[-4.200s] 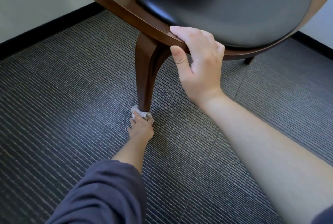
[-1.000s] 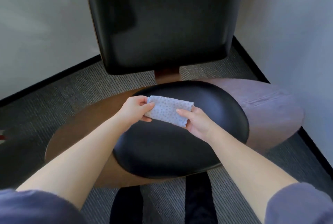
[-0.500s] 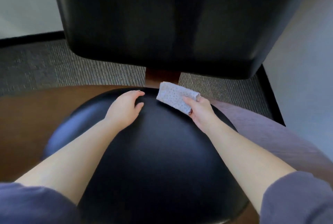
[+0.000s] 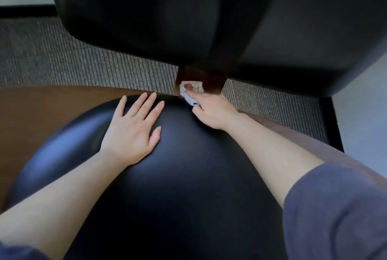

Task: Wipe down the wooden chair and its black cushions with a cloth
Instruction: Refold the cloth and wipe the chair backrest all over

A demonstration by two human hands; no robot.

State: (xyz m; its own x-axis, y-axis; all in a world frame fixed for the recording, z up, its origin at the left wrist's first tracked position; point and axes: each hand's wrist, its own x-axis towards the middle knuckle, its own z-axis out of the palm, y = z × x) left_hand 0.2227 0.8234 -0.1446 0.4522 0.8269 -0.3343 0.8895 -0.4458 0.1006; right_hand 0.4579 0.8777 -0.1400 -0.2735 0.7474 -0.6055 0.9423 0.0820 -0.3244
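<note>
The black seat cushion (image 4: pixel 178 176) fills the lower middle, set on the brown wooden seat (image 4: pixel 41 109). Above it hangs the black back cushion (image 4: pixel 188 8), joined by a short wooden post (image 4: pixel 213 83). My left hand (image 4: pixel 134 127) lies flat with spread fingers on the far part of the seat cushion. My right hand (image 4: pixel 211 109) holds the pale dotted cloth (image 4: pixel 191 90) and presses it against the foot of the post, at the gap behind the cushion. Part of the cloth is hidden under my fingers.
Grey ribbed carpet (image 4: pixel 83 65) shows between the seat and the back cushion. A white wall (image 4: pixel 360 113) with a black skirting board (image 4: pixel 333 121) stands close on the right, another wall at the top left.
My right hand has pushed the cloth forward from the cushion's far edge onto the wooden post. My left hand has flattened on the cushion. The view has moved in closer.
</note>
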